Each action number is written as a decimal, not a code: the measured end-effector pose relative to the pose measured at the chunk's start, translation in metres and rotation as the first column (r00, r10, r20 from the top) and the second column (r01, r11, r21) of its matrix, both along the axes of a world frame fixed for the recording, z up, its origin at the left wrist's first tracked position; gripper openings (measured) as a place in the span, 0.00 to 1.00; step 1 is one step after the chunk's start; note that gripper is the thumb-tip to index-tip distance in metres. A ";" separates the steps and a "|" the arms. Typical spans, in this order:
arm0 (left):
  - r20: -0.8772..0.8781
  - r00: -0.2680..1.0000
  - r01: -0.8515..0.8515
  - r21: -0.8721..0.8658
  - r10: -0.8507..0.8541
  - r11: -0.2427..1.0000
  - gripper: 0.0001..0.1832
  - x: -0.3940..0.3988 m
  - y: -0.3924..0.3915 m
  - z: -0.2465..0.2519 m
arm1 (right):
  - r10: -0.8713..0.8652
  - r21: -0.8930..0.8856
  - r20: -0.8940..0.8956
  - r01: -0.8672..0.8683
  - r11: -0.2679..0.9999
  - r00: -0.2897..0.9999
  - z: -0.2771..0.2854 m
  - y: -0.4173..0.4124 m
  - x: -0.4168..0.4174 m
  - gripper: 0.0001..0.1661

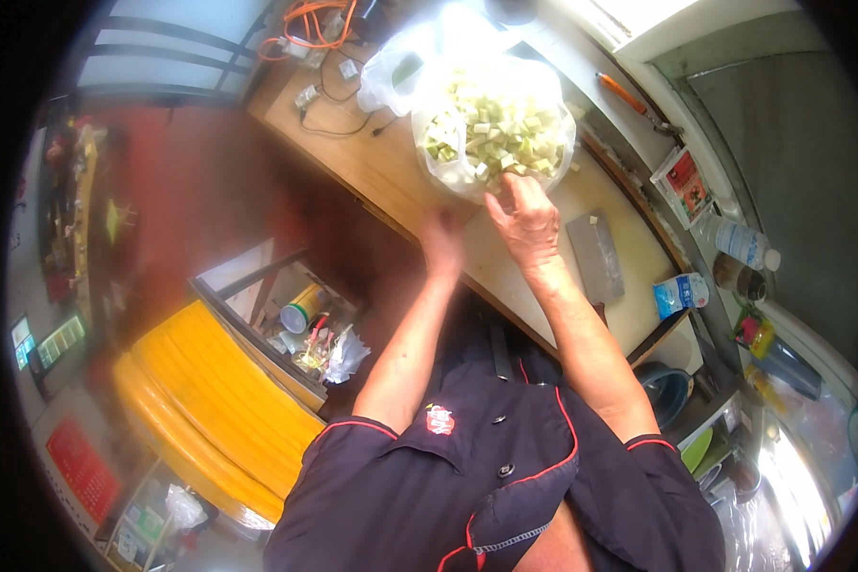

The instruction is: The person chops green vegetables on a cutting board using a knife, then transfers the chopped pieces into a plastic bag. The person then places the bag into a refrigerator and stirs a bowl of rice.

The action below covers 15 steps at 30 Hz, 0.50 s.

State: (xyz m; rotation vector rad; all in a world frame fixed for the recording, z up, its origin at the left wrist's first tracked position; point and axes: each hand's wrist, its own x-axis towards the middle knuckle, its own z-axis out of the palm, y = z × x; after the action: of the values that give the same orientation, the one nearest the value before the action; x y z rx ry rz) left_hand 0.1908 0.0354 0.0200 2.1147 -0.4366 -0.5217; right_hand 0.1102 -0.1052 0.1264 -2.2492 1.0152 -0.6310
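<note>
Pale green vegetable cubes fill an opened white plastic bag on the worktop. At the bag's near edge is my right hand, its fingers curled over the rim by the cubes; whether it grips the plastic or a cube is unclear. My left hand, blurred, is over the worktop's near edge, below and left of the bag, and its fingers cannot be made out. Right of my right hand, a cleaver lies flat on the pale cutting board with one small cube on its blade.
Cables and an orange cord lie at the worktop's far left. Along the right side are orange-handled pliers or scissors, a plastic bottle and a blue-white packet. An open drawer or box with odds and ends stands lower left.
</note>
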 end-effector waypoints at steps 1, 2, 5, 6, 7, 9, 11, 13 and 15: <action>-0.172 0.982 -0.085 -0.065 0.072 0.994 0.09 -0.006 -0.002 0.010 | -0.005 -0.002 -0.007 0.005 1.000 1.000 -0.001 0.001 0.002 0.20; -0.324 0.938 -0.174 -0.143 0.120 0.974 0.09 -0.012 -0.006 0.020 | -0.016 0.000 -0.007 0.016 1.000 1.000 -0.002 0.002 0.004 0.20; -0.625 0.769 -0.385 -0.291 0.131 0.876 0.07 -0.019 -0.021 0.050 | -0.030 0.001 0.003 0.030 1.000 1.000 -0.003 0.003 0.009 0.17; -0.678 0.728 -0.426 -0.333 0.100 0.841 0.07 -0.019 -0.026 0.057 | -0.032 -0.013 0.016 0.032 0.999 0.999 -0.003 0.003 0.010 0.16; -0.717 0.696 -0.462 -0.406 0.039 0.789 0.08 -0.017 -0.031 0.063 | -0.034 -0.030 0.031 0.035 0.999 0.999 -0.003 0.003 0.011 0.15; -0.785 0.616 -0.511 -0.335 0.066 0.792 0.09 -0.011 -0.037 0.071 | -0.004 0.022 0.082 0.002 1.000 0.997 -0.004 0.004 0.011 0.14; -0.851 0.523 -0.574 -0.315 0.042 0.756 0.11 -0.004 -0.039 0.073 | 0.020 0.105 0.118 -0.033 0.994 0.993 -0.005 0.005 0.010 0.13; -0.911 0.412 -0.654 -0.310 -0.019 0.690 0.14 0.002 -0.039 0.072 | 0.043 0.223 0.141 -0.074 0.972 0.989 -0.006 0.007 0.006 0.13; -0.918 0.396 -0.644 -0.278 0.000 0.712 0.15 0.007 -0.039 0.071 | 0.204 0.054 0.130 -0.212 0.976 0.970 -0.005 0.009 0.001 0.12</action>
State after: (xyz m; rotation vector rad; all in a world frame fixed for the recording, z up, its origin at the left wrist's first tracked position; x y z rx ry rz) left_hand 0.1976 -0.0039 0.0911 0.9813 0.4391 -0.9802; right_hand 0.1117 -0.0965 0.1214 -2.1915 0.7180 -0.6260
